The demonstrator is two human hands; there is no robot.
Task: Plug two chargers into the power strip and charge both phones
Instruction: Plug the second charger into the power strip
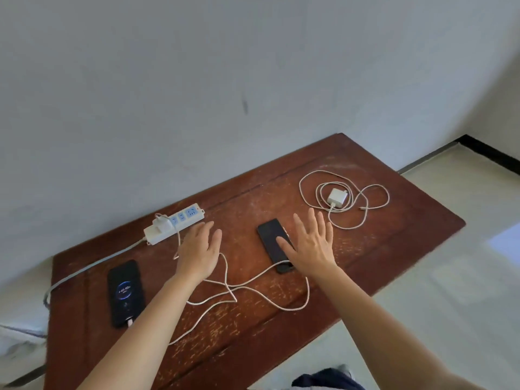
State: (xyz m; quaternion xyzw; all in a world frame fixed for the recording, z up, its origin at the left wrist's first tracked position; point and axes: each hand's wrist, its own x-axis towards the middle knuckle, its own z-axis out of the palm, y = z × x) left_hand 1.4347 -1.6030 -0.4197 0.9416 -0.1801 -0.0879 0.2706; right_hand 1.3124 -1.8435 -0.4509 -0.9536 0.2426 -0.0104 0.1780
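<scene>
Lying loose on the table (394, 235), up and right of the dark phone (271, 240): second charger (338, 197), unplugged, its cable looped around it. Nearer to the right hand (311, 244), spread flat, empty, over that phone's near end. Left hand (200, 250) likewise open and empty, just below the power strip (174, 227), long axis slanting up to the right, well left of the dark phone. Probably next: right hand reaching up-right for the loose charger. Counted: two phones, lit phone (125, 293) farther left, charging; two chargers, first charger (161, 224) plugged in; one strip.
</scene>
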